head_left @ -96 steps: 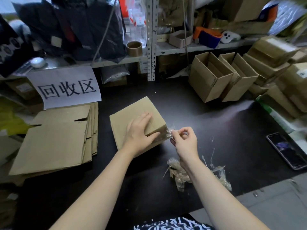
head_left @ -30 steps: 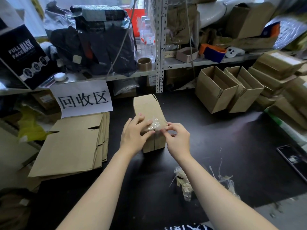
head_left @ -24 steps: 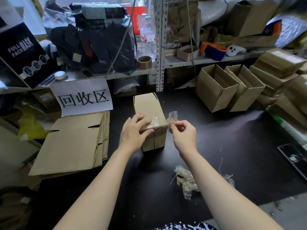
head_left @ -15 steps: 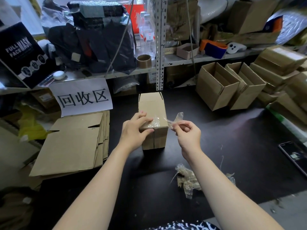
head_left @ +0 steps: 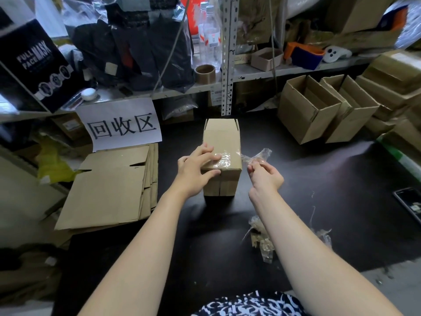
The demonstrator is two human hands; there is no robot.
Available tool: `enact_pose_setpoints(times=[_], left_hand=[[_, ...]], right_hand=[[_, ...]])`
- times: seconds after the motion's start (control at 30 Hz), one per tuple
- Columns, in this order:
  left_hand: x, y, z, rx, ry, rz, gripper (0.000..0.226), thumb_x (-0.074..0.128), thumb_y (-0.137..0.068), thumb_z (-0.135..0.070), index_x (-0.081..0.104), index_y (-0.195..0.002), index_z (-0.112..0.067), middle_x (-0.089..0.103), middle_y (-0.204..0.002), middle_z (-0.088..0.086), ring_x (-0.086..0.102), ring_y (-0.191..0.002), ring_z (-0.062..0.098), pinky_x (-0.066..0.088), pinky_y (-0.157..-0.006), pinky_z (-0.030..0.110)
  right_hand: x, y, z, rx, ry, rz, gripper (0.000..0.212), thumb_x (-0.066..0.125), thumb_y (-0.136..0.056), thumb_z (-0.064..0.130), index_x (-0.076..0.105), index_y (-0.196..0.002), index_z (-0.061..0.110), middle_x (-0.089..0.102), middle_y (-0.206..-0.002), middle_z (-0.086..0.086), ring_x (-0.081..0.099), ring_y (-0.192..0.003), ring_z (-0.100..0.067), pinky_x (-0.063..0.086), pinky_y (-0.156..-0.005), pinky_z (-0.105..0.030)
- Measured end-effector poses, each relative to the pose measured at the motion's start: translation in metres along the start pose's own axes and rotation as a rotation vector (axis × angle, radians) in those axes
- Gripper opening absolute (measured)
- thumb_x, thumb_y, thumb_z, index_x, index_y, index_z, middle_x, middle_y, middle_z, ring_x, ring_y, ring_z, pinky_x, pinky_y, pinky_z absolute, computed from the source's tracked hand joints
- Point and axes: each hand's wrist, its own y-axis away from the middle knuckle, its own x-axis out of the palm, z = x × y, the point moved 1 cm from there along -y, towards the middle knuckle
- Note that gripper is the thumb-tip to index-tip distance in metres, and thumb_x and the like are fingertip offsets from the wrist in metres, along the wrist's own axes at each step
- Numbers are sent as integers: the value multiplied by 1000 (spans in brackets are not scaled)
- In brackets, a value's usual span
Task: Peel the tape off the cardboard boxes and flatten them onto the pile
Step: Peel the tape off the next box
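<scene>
Clear tape (head_left: 257,156) in R grip (head_left: 265,176), beside box (head_left: 222,137).

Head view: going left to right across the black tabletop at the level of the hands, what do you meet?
Pile of flattened cardboard → taped cardboard box → right hand, pinching the tape strip → phone at the right edge.
</scene>
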Motion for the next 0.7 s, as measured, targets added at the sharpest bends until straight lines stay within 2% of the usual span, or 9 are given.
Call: enact_pose_setpoints(times=[0.17,0.27,0.37,0.4,0.47,0.57,0.63,0.7], left_hand=[[-2,0,1,18,22,4,40,76,-90,-36,65,-128,-42,43,-152,-21,26,-141,7,17,-111,29],[-1,-5,6,13,206,20,32,74,-90,-42,71,-120,-34,48,-143,-23,27,-146,-2,29,-119,37],[1,-9,0,-3,246,-16,22,78,-88,-42,71,-103,-27,52,-138,-18,27,-145,-6,32,-112,27],[2,-10,-4,0,236,-56,21,79,-86,-41,69,-97,-26,54,-137,-16,27,-146,-5,31,-109,24],[6,-13,-9,6,222,-127,23,81,-85,-38,68,-91,-21,56,-133,-14,28,-142,-8,29,-104,19],[13,-18,-12,-5,245,-178,26,84,-83,-33,66,-88,-16,58,-130,-11,31,-142,-6,30,-103,16],[14,-19,-12,-5,270,-186,26,85,-81,-30,65,-87,-16,59,-131,-10,32,-145,-2,32,-107,19],[15,-21,-9,-12,300,-185,25,85,-81,-28,65,-89,-17,60,-131,-11,32,-147,0,33,-110,22]], right_hand=[[1,3,-2,-33,-27,7,13,67,-92,-7,66,-104,-2,73,-96,-15,76,-81,-20,63,-77,-26],[-2,4,-1,0,-107,133,10,65,-94,-6,62,-98,2,70,-101,-13,75,-85,-20,62,-80,-26],[-12,5,1,45,-168,310,7,55,-96,-5,62,-96,-2,66,-93,-16,68,-89,-25,60,-88,-32],[-16,5,3,40,-163,362,14,50,-97,-3,63,-93,-3,68,-91,-16,67,-90,-26,59,-90,-33],[-18,6,7,-45,-48,464,25,49,-98,0,70,-84,0,72,-95,-13,69,-93,-23,57,-89,-31],[-18,8,8,-212,242,516,13,74,-91,10,80,-83,18,74,-112,-2,69,-106,-13,53,-88,-23],[-19,6,6,-257,331,532,6,80,-87,14,79,-88,19,76,-105,-1,71,-100,-12,56,-87,-24],[-19,3,5,-292,373,507,11,80,-87,10,74,-94,15,76,-90,-5,73,-88,-18,60,-85,-31]])
